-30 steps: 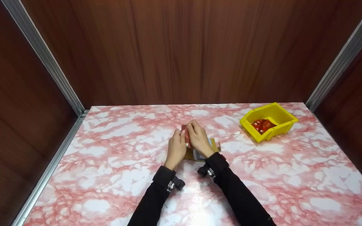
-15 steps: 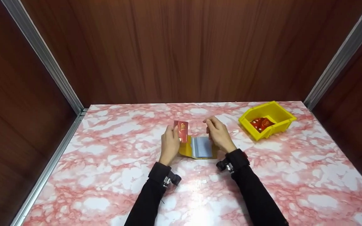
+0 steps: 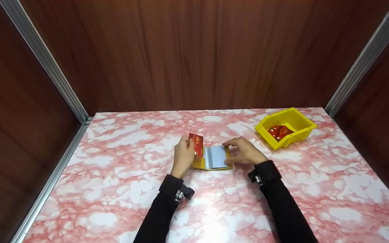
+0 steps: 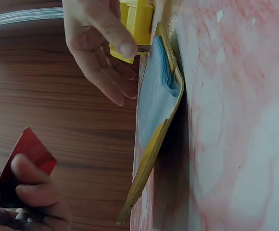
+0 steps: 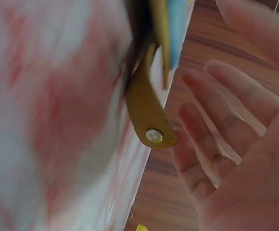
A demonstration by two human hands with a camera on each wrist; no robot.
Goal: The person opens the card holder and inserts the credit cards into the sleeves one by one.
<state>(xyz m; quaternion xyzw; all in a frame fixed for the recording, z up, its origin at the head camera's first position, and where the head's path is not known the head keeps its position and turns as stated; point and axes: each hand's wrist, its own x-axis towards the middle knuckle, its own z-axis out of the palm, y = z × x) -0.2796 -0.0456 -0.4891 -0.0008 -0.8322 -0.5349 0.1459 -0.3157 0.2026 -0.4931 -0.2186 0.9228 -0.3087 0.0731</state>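
Observation:
My left hand (image 3: 183, 155) holds a red card (image 3: 197, 143) with gold "VIP" lettering, thumb on its face, above the left side of an open card holder (image 3: 218, 157). The holder has a mustard-yellow cover and a stack of clear bluish sleeves, and it lies spread on the table. At its right edge is my right hand (image 3: 247, 152), fingers spread and relaxed, with nothing gripped. In the right wrist view, the holder's strap (image 5: 146, 110) with a metal snap juts out beside those fingers. The left wrist view shows the sleeves (image 4: 158, 91) fanned slightly apart.
A yellow plastic bin (image 3: 304, 125) stands at the back right, with several red cards (image 3: 280, 132) lying in it. The pink-and-white marbled table (image 3: 130, 202) is bounded by dark wood-grain panels (image 3: 198, 57) at the back and sides.
Both hands were together at the red card; the right hand let go and moved right and down to the holder's right edge. The left hand kept the card and shifted slightly left.

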